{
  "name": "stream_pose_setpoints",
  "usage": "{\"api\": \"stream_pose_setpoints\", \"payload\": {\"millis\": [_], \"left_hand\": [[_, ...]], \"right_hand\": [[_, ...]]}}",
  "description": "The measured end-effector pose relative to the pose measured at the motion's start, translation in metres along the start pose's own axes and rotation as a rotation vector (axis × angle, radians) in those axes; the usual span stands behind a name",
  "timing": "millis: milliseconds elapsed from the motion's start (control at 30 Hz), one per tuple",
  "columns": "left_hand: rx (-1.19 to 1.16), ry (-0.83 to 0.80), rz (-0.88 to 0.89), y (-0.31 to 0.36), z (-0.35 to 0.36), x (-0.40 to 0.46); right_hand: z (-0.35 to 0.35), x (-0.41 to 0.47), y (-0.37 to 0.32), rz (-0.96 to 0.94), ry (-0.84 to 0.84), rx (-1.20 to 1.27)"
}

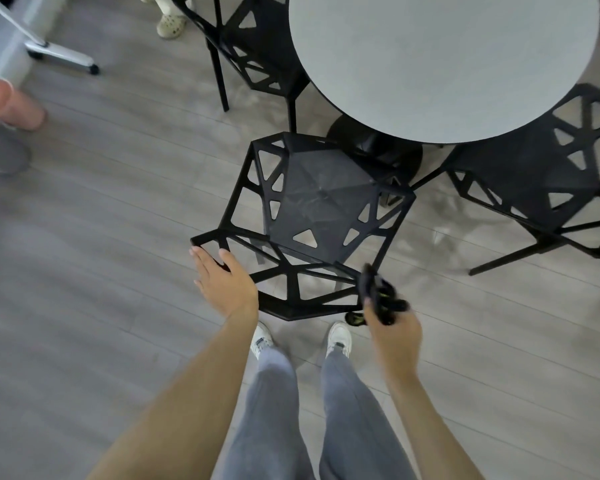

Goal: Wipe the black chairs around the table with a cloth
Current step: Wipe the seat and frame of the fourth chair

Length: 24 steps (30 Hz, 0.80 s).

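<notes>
Chair [312, 216] backrest under flat left hand [222, 282]; right hand [394, 332] grips blurred dark cloth [380, 296]

Round grey table [444, 64]; wheeled stand base [63, 58] upper left; beige clog [171, 26] beyond chairs.

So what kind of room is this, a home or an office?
Hard to say; probably a small meeting or dining corner: a round grey table, black open-frame chairs around it, wood-look flooring.
</notes>
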<state>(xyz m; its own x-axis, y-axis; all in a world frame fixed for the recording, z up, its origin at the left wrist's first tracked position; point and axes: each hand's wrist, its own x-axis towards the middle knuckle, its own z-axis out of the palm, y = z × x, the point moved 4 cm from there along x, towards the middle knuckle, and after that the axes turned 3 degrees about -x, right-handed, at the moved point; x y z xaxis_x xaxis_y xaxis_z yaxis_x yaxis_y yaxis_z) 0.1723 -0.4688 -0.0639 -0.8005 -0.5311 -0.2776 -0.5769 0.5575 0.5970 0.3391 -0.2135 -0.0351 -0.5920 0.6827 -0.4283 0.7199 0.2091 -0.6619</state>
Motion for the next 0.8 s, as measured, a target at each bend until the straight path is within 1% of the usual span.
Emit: {"api": "stream_pose_setpoints", "payload": {"millis": [67,100,133,200,267,300,333,367,400,433,467,500,567,667,733,767,800], "left_hand": [[-0.032,0.018,-0.014,-0.001,-0.001,-0.001],[-0.049,0.023,-0.015,-0.001,-0.001,-0.001],[-0.066,0.024,-0.015,-0.002,-0.001,-0.001],[-0.085,0.026,-0.015,-0.003,-0.001,-0.001],[-0.087,0.026,-0.017,-0.004,0.0,-0.001],[-0.087,0.021,-0.016,-0.004,0.001,-0.001],[-0.088,0.02,-0.017,-0.004,0.001,-0.001],[-0.09,0.024,-0.02,-0.004,0.002,0.0],[-0.091,0.028,-0.025,-0.005,0.003,0.001],[-0.094,0.032,-0.032,-0.006,0.004,0.001],[-0.097,0.037,-0.032,-0.008,0.004,0.002],[-0.1,0.042,-0.023,-0.01,0.005,0.002],[-0.105,0.056,0.001,-0.011,0.006,0.004],[-0.086,0.069,0.025,-0.01,0.006,0.004],[-0.071,0.064,0.031,-0.009,0.006,0.004],[-0.07,0.061,0.03,-0.01,0.006,0.004],[-0.073,0.058,0.029,-0.01,0.006,0.004]], "right_hand": [[0.036,-0.007,-0.038,-0.38,-0.111,-0.259],[0.056,-0.015,-0.055,-0.507,-0.175,-0.361],[0.073,-0.021,-0.064,-0.594,-0.223,-0.409],[0.09,-0.031,-0.077,-0.705,-0.276,-0.39],[0.084,-0.028,-0.072,-0.832,-0.299,-0.406],[0.077,-0.017,-0.062,-0.865,-0.316,-0.459],[0.068,0.0,-0.049,-0.818,-0.325,-0.505],[0.057,0.025,-0.032,-0.688,-0.316,-0.55],[0.043,0.051,-0.012,-0.497,-0.317,-0.556],[0.032,0.073,0.007,-0.283,-0.349,-0.512],[0.027,0.089,0.024,-0.131,-0.387,-0.421],[0.028,0.101,0.033,-0.059,-0.422,-0.337],[0.044,0.115,0.037,-0.058,-0.494,-0.286],[0.07,0.125,0.029,-0.15,-0.569,-0.364],[0.072,0.124,0.029,-0.155,-0.583,-0.444],[0.066,0.118,0.026,-0.164,-0.588,-0.457],[0.058,0.11,0.022,-0.18,-0.609,-0.42]]}}
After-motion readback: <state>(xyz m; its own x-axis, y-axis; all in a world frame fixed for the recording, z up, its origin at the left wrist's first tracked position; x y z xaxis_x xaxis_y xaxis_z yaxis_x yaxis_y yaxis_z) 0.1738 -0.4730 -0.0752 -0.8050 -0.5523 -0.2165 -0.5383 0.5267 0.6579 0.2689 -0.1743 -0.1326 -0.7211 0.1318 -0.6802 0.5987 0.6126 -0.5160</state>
